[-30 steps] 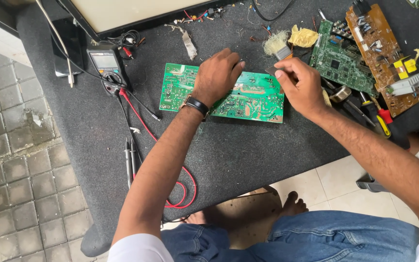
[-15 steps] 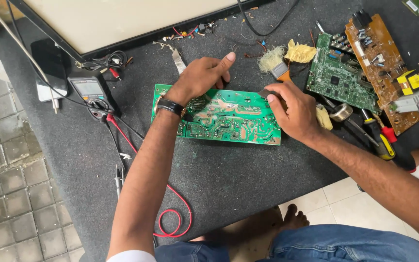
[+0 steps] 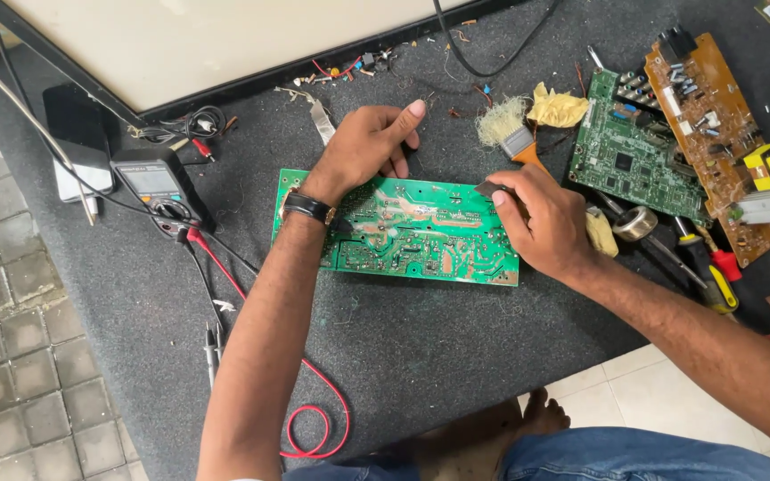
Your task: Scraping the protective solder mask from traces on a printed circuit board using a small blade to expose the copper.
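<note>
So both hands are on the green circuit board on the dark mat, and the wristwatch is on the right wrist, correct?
Not quite: the head view shows the black wristwatch on the left wrist. Both the left hand and the right hand do rest on the green circuit board on the dark mat.

Open desk (image 3: 456, 347) below the green board (image 3: 421, 236): free passage. Blocked on the right by screwdrivers (image 3: 706, 267), tape roll (image 3: 634, 223) and two more boards (image 3: 670, 142). Hemmed in above by brush (image 3: 510, 134), yellow rag (image 3: 556, 109) and screen frame (image 3: 251, 76). Left side crossed by meter (image 3: 158, 189) and red lead (image 3: 251, 312).
</note>
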